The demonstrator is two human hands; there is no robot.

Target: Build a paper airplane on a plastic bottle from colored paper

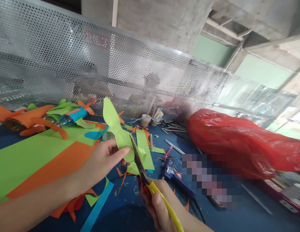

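Observation:
My left hand [111, 154] pinches a light green paper cutout [117, 129] with rounded lobes, thumb on its front and fingers behind. In my right hand [161, 203] are scissors [142, 166] with yellow and red handles. The scissor blades meet the cutout's right side, where a curled strip of green paper hangs. How far the blades stand apart is hard to make out. Behind the cutout lies a green paper strip [143, 148] on the blue table [130, 206]. A blue glue gun [176, 178] rests just right of the scissors.
Orange paper [60, 164] and large green sheets [26, 151] cover the left side. Paper-wrapped bottles [31, 116] stand farther back. A red plastic bag [232, 141] bulges at right. Cups of sticks [146, 120] stand before a perforated metal screen [140, 71], with people behind it.

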